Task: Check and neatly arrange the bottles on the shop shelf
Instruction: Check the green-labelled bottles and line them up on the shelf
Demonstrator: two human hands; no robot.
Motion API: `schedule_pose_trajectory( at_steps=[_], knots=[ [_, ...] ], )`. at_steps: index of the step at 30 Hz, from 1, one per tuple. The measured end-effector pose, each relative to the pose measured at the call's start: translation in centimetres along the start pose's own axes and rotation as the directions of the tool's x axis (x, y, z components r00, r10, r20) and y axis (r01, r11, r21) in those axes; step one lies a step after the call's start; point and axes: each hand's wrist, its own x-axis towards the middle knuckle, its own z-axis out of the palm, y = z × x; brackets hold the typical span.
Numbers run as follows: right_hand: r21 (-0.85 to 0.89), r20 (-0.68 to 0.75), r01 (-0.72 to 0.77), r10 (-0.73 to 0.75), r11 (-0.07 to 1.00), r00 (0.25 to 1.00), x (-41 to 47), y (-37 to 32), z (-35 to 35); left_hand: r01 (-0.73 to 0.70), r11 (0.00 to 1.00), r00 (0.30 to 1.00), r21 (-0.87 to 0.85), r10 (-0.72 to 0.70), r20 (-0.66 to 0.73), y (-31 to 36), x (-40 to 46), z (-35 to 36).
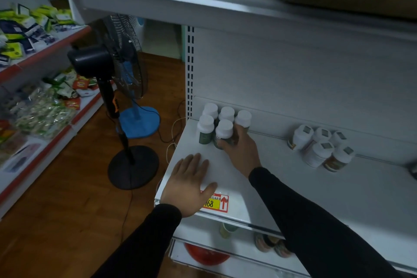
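A white shop shelf (293,187) holds two little groups of bottles. The near group of dark bottles with white caps (222,123) stands upright at the back left corner of the shelf, packed close together in two rows. The right hand (241,151) reaches out to this group and wraps around the front right bottle (223,133), with the fingers curled on its side and the thumb at the front. The left hand (191,184) lies flat on the front edge of the shelf, palm down, fingers spread a little, and it holds nothing. It partly covers a yellow and red price tag (217,203) with a red arrow on it. The two hands are apart, the left one nearer the front edge and the right one further back. Both arms wear black sleeves (316,221). The other group, white bottles (322,148), stands well apart to the right on the same shelf. More jars show dimly on the shelf below (268,242). To the left, on the brown wood floor (67,210), stands a black fan (108,63), and behind it is a blue fan base (140,123). Far left, red-edged shelves (33,106) hold many packets.
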Motion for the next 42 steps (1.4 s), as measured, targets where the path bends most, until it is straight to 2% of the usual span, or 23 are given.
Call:
schedule_pose_trajectory(
  at_steps=[3,7,12,14,16,21,24,27,36,40,42],
  knots=[
    [0.04,-0.019,-0.024,0.024,0.999,1.0,-1.1,-0.1,-0.7,-0.006,1.0,1.0,-0.019,0.007,0.014,-0.2,0.0,0.0],
    [0.143,-0.058,-0.106,0.115,0.984,0.992,-3.1,-0.8,-2.5,0.028,0.996,0.993,-0.081,-0.019,0.112,-0.1,0.2,-0.8],
    [0.235,-0.071,-0.159,0.18,0.959,0.981,-4.7,-1.6,-5.1,0.14,0.937,0.967,-0.32,-0.06,0.247,0.8,1.1,-4.3],
    [0.316,-0.043,-0.18,0.203,0.932,0.978,-5.3,-2.5,-5.9,0.155,0.892,0.97,-0.424,-0.056,0.237,1.8,1.1,-6.3],
    [0.404,-0.02,-0.194,0.221,0.894,0.975,-5.9,-3.8,-6.8,0.165,0.834,0.977,-0.526,-0.066,0.201,3.1,1.0,-8.0],
    [0.587,0.116,-0.304,0.293,0.75,0.949,-7.5,-6.5,-8.0,0.173,0.58,0.985,-0.796,-0.113,0.132,6.8,0.6,-10.8],
    [0.625,0.171,-0.343,0.305,0.701,0.937,-8.4,-7.7,-8.2,0.137,0.45,0.987,-0.882,-0.142,0.081,8.1,0.5,-11.6],
    [0.657,0.197,-0.363,0.314,0.66,0.929,-8.7,-8.3,-8.2,0.088,0.375,0.984,-0.923,-0.178,0.022,8.7,0.3,-12.5],
    [0.764,0.323,-0.472,0.371,0.44,0.87,-9.4,-8.9,-8.0,0.024,0.416,0.977,-0.909,-0.203,-0.067,9.0,0.1,-14.3],
    [0.768,0.344,-0.482,0.362,0.422,0.866,-9.6,-8.9,-7.8,0.01,0.433,0.979,-0.901,-0.188,-0.079,8.7,-0.1,-14.3],
    [0.766,0.339,-0.464,0.333,0.445,0.88,-9.7,-8.9,-7.8,0.003,0.451,0.983,-0.892,-0.164,-0.08,8.4,-0.2,-14.2]
  ],
)
